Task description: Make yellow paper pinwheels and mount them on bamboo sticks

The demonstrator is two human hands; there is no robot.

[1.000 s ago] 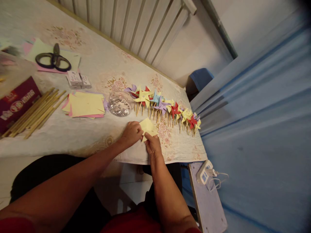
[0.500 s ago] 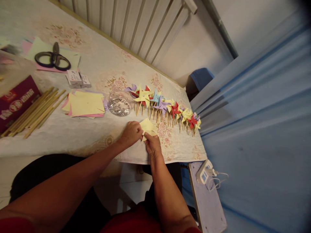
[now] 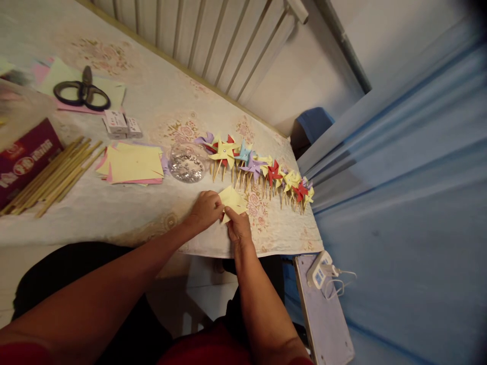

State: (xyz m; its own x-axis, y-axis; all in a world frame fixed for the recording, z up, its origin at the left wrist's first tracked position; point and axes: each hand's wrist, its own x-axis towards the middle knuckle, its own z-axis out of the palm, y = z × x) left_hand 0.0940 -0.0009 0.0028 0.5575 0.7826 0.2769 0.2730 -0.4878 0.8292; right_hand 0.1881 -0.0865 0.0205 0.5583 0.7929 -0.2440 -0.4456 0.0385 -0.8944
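Both of my hands meet over the table on one piece of yellow paper (image 3: 233, 198). My left hand (image 3: 205, 209) pinches its left edge with bent fingers. From the near side, my right hand (image 3: 239, 223) grips the lower edge, thumb on top. Slits seem to run in from the paper's edges, though the fingers cover part of it. Just beyond lies a row of finished paper pinwheels (image 3: 253, 165) on sticks, in yellow, red, purple and blue. A clear round container (image 3: 187, 165) of small metal fasteners stands left of them.
On the left are a stack of coloured paper (image 3: 137, 163), a bundle of thin sticks (image 3: 57, 177), a dark red box (image 3: 28, 159), small white boxes (image 3: 120, 124) and black-handled scissors (image 3: 85, 94). A power strip (image 3: 319, 269) rests on a stool (image 3: 327, 324) at right, beside a blue curtain (image 3: 399, 203).
My hands stay in nearly the same place on the yellow paper. The right hand and the paper's near corner have shifted very slightly.
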